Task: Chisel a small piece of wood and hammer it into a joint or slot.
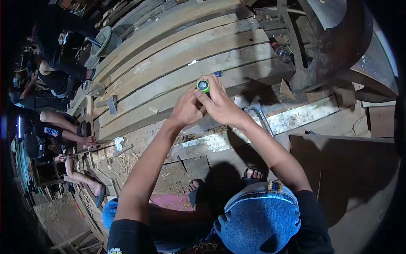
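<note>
Both my hands are wrapped round an upright green cylinder with a dark round top (203,86), held above a plank bench (169,63); what it is I cannot make out. My left hand (185,108) grips it from the left, my right hand (220,106) from the right with the thumb across its near side. A small blue object (218,73) lies just beyond my fingers. A claw hammer (264,120) lies right of my right wrist, partly behind it. A hatchet-like tool (113,104) rests on the planks at the left.
Two co-workers (57,78) (48,139) are at the left, the nearer holding a long thin rod. A bucket (101,42) is at the back left, a plastic bottle (283,54) and curved dark panel (334,59) at the right. A board (342,169) stands near right. Wood scraps litter the floor.
</note>
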`<state>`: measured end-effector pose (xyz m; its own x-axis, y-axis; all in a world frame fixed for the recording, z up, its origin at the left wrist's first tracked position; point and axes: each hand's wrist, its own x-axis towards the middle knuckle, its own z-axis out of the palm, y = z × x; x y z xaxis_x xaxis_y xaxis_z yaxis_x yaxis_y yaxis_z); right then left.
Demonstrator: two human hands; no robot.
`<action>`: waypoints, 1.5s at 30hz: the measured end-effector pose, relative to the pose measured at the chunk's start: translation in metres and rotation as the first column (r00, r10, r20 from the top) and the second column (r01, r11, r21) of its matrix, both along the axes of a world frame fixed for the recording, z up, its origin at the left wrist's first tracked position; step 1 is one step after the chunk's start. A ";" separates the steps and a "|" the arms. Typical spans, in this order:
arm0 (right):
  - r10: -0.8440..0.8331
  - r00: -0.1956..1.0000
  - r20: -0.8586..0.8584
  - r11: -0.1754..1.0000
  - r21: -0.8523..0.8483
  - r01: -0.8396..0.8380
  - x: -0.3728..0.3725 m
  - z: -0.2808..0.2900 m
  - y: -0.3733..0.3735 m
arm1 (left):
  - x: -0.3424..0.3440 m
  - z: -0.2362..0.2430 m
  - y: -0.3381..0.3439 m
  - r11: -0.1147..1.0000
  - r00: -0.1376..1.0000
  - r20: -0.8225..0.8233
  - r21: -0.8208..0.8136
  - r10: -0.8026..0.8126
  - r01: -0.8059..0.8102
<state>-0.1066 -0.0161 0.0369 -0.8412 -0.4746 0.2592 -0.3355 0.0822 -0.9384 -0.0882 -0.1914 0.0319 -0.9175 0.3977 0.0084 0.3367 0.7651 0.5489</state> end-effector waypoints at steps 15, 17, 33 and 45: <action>-0.586 0.789 -0.182 0.348 0.823 0.449 0.141 -0.092 0.150 | 0.006 0.009 0.010 0.990 0.991 0.049 0.069 0.123 -0.126; -0.529 0.824 -0.200 0.300 0.865 0.403 0.136 -0.113 0.156 | 0.003 0.010 0.006 0.993 0.994 0.023 0.048 0.105 -0.106; -0.389 0.909 0.150 0.903 0.257 0.344 0.095 0.063 0.159 | 0.001 0.009 0.025 0.970 0.984 -0.036 0.181 0.173 -0.163; -0.203 0.969 0.141 0.818 0.568 0.088 0.052 0.140 0.118 | 0.012 0.003 0.016 0.967 0.978 0.025 0.149 0.206 -0.207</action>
